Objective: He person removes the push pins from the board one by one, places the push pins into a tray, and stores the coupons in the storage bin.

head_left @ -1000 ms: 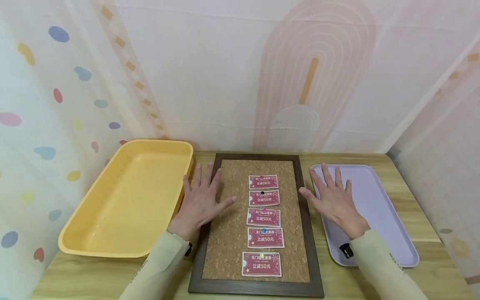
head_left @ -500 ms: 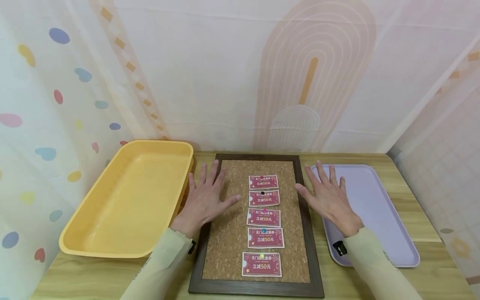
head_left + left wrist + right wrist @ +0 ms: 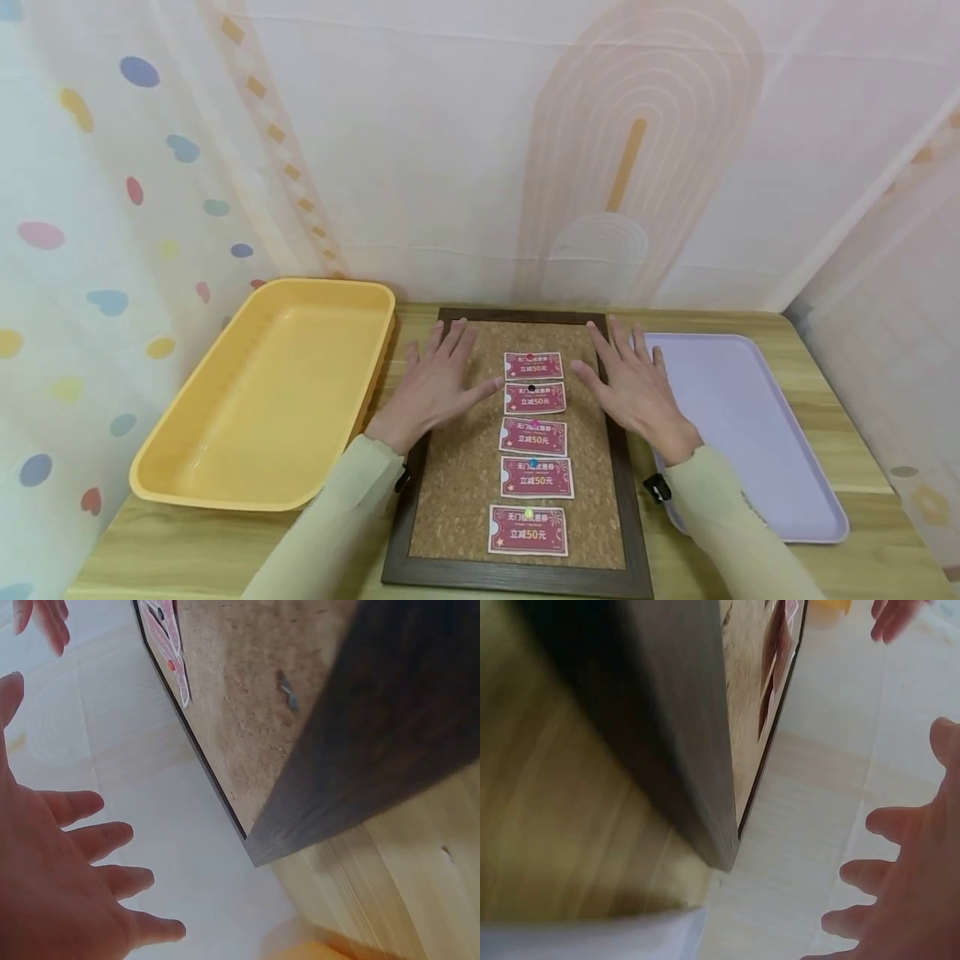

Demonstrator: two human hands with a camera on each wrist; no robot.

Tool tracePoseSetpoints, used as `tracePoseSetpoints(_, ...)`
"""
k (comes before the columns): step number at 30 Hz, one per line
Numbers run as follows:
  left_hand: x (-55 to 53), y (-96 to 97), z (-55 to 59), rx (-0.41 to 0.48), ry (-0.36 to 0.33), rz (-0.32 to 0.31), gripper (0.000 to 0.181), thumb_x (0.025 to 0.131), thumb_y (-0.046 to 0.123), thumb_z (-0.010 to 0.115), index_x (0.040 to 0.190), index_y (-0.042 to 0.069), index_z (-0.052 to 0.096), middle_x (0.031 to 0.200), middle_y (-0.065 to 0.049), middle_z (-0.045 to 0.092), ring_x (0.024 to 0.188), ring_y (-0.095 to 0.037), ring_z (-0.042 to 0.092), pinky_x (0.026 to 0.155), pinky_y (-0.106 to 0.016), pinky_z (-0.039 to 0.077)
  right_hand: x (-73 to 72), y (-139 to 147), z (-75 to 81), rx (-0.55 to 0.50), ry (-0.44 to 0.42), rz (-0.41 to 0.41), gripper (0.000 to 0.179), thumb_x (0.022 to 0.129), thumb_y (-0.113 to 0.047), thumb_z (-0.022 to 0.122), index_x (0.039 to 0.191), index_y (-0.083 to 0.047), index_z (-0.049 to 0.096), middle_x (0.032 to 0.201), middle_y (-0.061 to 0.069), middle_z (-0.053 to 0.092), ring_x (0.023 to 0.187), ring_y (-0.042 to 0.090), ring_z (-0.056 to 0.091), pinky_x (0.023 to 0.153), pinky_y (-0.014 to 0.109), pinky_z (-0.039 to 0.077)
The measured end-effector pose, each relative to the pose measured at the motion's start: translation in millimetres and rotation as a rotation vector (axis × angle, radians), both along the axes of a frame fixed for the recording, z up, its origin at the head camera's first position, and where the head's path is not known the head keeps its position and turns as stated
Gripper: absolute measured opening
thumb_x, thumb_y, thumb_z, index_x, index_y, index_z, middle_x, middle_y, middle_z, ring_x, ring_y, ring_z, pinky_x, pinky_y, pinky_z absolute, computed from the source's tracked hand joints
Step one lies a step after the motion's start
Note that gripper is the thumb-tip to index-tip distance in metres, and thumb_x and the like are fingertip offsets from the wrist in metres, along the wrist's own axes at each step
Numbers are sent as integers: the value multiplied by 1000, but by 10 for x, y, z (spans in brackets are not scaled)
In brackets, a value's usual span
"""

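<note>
A corkboard [image 3: 457, 508] in a dark wooden frame lies on the table. Several red-and-white paper coupons run down it in a column, the nearest coupon [image 3: 528, 537] under a yellow pushpin [image 3: 528, 513]. The others carry a blue pushpin [image 3: 533, 462], a pink one, a black one and a red one. My left hand [image 3: 435, 390], fingers spread, hovers over the board's left side and holds nothing. Over the right frame edge my right hand [image 3: 637, 390] is likewise spread and holds nothing. Both wrist views show the hands [image 3: 67, 862] raised apart from the board.
At the left stands a deep yellow tray [image 3: 262, 400]. A flat lilac tray [image 3: 750, 433] lies to the right of the board. Behind the wooden table [image 3: 885, 500] hangs a patterned curtain [image 3: 450, 150].
Both hands have drifted inward over the corkboard, the left to the right and the right to the left. The head view has shifted slightly. Coupons and trays have stayed in place.
</note>
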State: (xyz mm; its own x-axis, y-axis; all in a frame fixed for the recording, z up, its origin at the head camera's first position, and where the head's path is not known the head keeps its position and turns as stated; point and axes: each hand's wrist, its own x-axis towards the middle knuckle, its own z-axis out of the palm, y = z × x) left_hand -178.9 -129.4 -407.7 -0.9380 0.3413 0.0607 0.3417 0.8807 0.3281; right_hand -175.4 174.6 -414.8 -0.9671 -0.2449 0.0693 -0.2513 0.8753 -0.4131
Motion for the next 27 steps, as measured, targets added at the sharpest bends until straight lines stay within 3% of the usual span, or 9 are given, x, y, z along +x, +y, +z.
tracePoseSetpoints(9,-223,90,35,109,5,-41,77,100,50,62,159,6,38,165,-17,34,152,-44,26,116,-69,23,-110,-156,6,-76,71,34,75,106,-63,37,162,-13,36,166,17,31,155,44,16,120,68,8)
tracePoseSetpoints(17,-361,159,-4,254,-102,-39,68,103,37,61,158,5,39,159,-18,43,147,-41,37,118,-57,31,-222,-229,-13,-223,90,82,66,109,-53,38,150,-2,52,156,21,46,144,41,41,117,59,30)
tracePoseSetpoints(22,-430,172,-41,353,-142,-19,60,103,28,60,155,2,45,150,-19,53,134,-39,54,108,-54,45,-285,-312,4,-270,69,82,58,110,-47,44,145,-3,58,147,18,56,130,37,56,109,56,42)
tracePoseSetpoints(27,-479,187,-73,445,-152,16,49,103,22,60,146,-1,55,133,-18,65,118,-34,65,97,-48,54,-354,-380,14,-316,7,105,60,111,-48,41,145,-2,58,143,19,60,130,37,58,107,56,45)
